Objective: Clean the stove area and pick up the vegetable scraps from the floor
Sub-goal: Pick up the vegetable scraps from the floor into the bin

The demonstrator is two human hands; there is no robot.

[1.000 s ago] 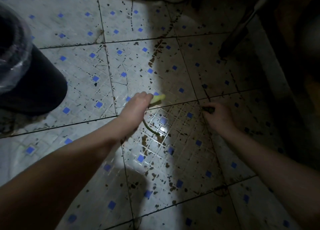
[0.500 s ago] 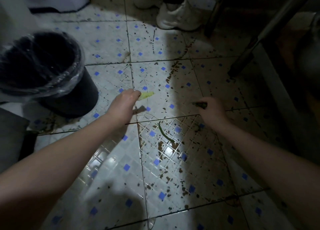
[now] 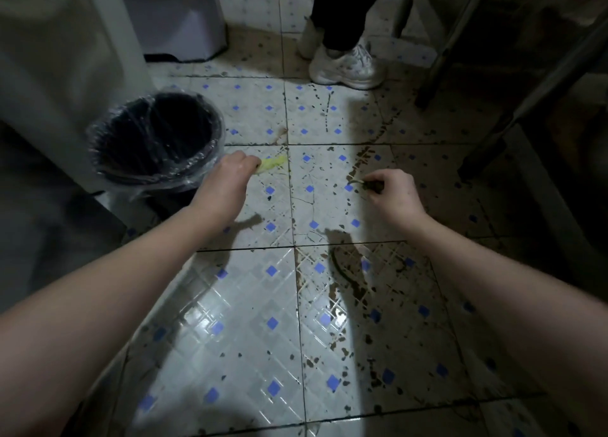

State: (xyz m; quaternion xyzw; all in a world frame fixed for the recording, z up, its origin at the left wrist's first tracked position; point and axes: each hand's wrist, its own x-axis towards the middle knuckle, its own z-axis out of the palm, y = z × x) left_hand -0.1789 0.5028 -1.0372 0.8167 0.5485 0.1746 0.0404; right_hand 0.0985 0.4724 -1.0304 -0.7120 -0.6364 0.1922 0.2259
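My left hand [image 3: 232, 177] grips a pale yellow-green leaf scrap [image 3: 271, 164] just right of the bin's rim. My right hand [image 3: 393, 194] pinches a small dark vegetable scrap [image 3: 363, 183] above the tiles. A thin dark green stem [image 3: 342, 273] lies curved on the floor between my forearms. The black bin [image 3: 154, 140], lined with a clear plastic bag, stands open at the left. The white floor tiles [image 3: 263, 321] carry blue diamonds and many brown spatters.
Another person's leg in dark trousers and a white sneaker [image 3: 345, 66] stand at the top centre. Metal frame legs [image 3: 437, 64] rise at the upper right. A white appliance [image 3: 62, 58] and a pale box [image 3: 177, 22] fill the upper left.
The view has lifted, bringing the whole bin and the other person's shoe into sight. My left hand with the leaf has moved left, close to the bin's rim. My right hand keeps its scrap.
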